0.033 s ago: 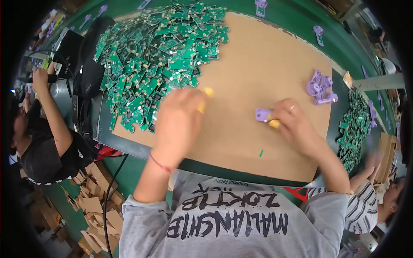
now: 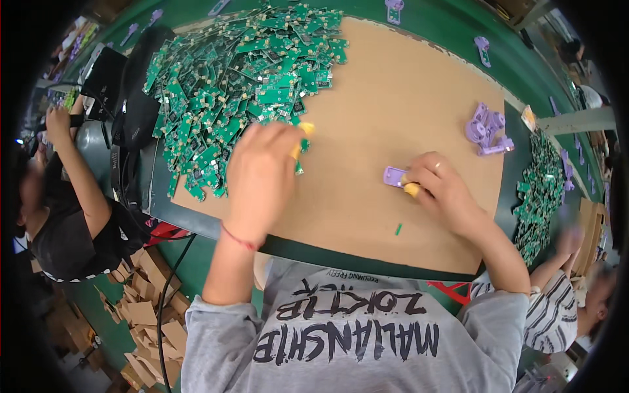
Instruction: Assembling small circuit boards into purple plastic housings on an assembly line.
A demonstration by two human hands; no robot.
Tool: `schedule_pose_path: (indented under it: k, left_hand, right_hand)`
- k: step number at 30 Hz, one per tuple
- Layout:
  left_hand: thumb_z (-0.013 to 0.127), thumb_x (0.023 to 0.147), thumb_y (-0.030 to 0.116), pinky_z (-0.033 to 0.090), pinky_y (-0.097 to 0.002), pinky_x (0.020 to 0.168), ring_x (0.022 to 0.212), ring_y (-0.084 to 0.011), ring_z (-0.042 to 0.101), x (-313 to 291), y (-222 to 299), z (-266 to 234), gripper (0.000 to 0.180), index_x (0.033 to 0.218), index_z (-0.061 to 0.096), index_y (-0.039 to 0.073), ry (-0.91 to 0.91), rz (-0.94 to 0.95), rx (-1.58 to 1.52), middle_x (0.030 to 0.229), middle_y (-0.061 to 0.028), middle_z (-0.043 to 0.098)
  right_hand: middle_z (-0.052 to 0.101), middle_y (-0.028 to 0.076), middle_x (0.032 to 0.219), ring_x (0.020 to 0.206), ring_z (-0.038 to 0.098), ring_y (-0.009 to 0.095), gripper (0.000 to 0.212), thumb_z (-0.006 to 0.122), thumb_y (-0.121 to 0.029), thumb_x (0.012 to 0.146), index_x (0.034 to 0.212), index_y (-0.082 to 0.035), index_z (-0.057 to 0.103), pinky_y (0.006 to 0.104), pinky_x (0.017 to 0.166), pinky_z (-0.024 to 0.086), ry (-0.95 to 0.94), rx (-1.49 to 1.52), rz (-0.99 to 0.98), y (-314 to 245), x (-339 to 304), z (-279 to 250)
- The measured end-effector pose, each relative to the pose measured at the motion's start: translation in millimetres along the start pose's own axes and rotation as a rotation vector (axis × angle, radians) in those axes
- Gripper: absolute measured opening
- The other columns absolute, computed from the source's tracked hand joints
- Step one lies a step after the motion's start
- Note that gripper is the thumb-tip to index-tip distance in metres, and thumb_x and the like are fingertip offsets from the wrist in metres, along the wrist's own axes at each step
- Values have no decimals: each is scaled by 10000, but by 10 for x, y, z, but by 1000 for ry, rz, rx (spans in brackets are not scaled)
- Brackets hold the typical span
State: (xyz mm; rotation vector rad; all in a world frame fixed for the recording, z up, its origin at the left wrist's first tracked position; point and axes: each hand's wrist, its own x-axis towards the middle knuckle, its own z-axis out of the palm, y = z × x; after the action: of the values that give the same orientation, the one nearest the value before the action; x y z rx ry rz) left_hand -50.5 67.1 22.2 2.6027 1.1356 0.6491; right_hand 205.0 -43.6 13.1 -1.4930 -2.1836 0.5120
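Beside the right edge of a big heap of green circuit boards [image 2: 216,98], my left hand [image 2: 262,164] is closed, slightly blurred. Bits of a green circuit board [image 2: 304,145] show at its yellow-covered fingertips; my hand hides the rest. My right hand [image 2: 442,190] pinches a small purple plastic housing [image 2: 394,176] just above the cardboard sheet [image 2: 386,98]. The housing's rounded, hollow end points left, and its other end lies hidden under my fingers. Yellow covers sit on those fingertips too. A small green strip [image 2: 398,229] lies on the cardboard, nearer to me.
Several purple parts [image 2: 485,130] are clustered at the cardboard's right side. Another heap of circuit boards [image 2: 538,190] lies farther right. Single purple pieces [image 2: 394,11] rest along the green far surface. Other people work at the left [image 2: 72,216] and right [image 2: 553,314].
My left hand has shifted left toward the heap, and green board bits now show at its fingertips. In my right hand the purple housing has moved slightly left and turned, showing its hollow.
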Motion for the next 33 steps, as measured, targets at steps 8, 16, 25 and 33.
schedule_pose_path:
  k: [8,16,25,33]
  left_hand:
    - [573,669,-32,417,-321,706,809,-232,519,97,-76,-42,266,914,611,64,-13,199,91,838,-44,552]
    - [393,912,81,447,-210,636,720,-103,552,-11,495,266,222,1121,402,6,-41,-263,-1273,866,-71,570]
    - [438,813,-41,467,-301,723,837,-245,595,-175,959,397,309,1120,467,-24,-90,41,-963,901,-124,593]
    - [440,781,-77,486,-294,693,787,-266,608,-217,1015,388,398,1176,454,-22,-11,178,-881,1100,-170,552]
  right_hand:
    - [565,99,822,740,547,241,135,567,11,738,870,-9,548,320,719,433,164,163,105,-165,-161,181]
    - [569,39,777,658,548,105,105,538,-58,813,902,-10,567,247,586,441,210,686,443,-444,-190,50]
    - [552,4,746,632,482,19,83,508,-69,848,872,-3,552,183,540,405,332,1194,512,-694,-294,-23]
    - [547,6,651,604,459,59,102,548,-35,732,832,-25,562,215,538,402,349,664,453,-702,-290,-28]
